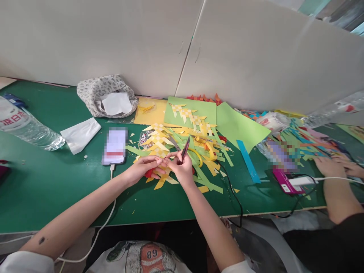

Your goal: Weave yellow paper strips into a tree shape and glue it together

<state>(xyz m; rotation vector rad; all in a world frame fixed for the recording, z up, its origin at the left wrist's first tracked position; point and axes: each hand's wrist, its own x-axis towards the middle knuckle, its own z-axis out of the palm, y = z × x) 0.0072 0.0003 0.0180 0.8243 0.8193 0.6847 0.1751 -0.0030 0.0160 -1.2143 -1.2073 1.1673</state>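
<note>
My left hand (pixel 146 167) is closed, its fingertips pinched against those of my right hand. What lies between them is too small to make out. A red piece (pixel 149 173) shows under my left fingers; I cannot tell whether they grip it. My right hand (pixel 182 167) is closed around a dark, slim, pointed tool (pixel 185 147), tip up. Beneath both hands lie a woven yellow-and-white paper piece (pixel 159 138) and loose green paper strips (pixel 209 182). A yellow glue gun (pixel 209 148) lies just right of my right hand, its black cord trailing toward the table's front edge.
A phone (pixel 115 146) on a charging cable, a tissue (pixel 81 135), a water bottle (pixel 28 123) and a cloth bag (pixel 106 96) stand left. Behind are another woven piece (pixel 193 117) and green paper (pixel 241 123). Right are a blue strip (pixel 248 161), a power strip (pixel 287 184) and another person's hands (pixel 331 167).
</note>
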